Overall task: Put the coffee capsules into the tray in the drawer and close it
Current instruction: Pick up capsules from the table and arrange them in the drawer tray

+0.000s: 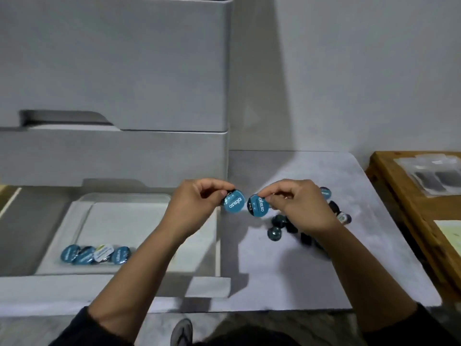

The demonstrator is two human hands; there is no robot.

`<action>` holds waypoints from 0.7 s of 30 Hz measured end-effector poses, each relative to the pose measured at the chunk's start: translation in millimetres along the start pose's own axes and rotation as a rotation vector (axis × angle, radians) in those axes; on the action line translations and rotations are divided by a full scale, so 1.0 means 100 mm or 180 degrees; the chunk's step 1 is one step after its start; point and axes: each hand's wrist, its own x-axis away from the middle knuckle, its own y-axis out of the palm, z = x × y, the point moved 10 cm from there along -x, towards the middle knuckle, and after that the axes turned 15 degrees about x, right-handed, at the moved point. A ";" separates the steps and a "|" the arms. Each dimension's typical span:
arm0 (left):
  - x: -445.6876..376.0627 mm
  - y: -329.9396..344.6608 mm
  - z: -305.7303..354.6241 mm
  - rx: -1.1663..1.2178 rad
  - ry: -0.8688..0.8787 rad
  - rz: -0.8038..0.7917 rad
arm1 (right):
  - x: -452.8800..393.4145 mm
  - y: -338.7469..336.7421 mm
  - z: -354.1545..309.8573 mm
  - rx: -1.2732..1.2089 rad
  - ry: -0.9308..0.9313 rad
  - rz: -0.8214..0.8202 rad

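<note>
My left hand (194,208) pinches a blue-lidded coffee capsule (234,204) above the right edge of the open drawer (112,285). Just to its right, my right hand (299,206) pinches a second blue capsule (258,208) over the grey mat. The two capsules almost touch. A white tray (82,226) lies inside the drawer with a row of several capsules (96,254) at its front left. Several loose dark capsules (277,231) lie on the mat under and around my right hand, partly hidden by my wrist.
The grey cabinet (112,71) with closed upper drawers rises behind the open one. A grey mat (324,270) covers the floor to the right. A wooden board (409,196) with a plastic packet borders the mat's right side. A shoe (181,332) shows at the bottom.
</note>
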 end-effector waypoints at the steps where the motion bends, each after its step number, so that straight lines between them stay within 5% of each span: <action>1: 0.01 -0.20 0.04 -0.0108 0.0006 0.0010 | -0.04 0.14 -0.16 0.0011 -0.0066 -0.0126; 10: -0.08 -1.65 -0.40 -0.1260 -0.0382 -0.0300 | -0.37 1.67 -1.03 0.0559 -0.0424 -0.1174; 21: -0.16 -1.76 -1.23 -0.1829 -0.0885 -0.1269 | -0.48 2.64 -0.89 0.1323 -0.0178 -0.1664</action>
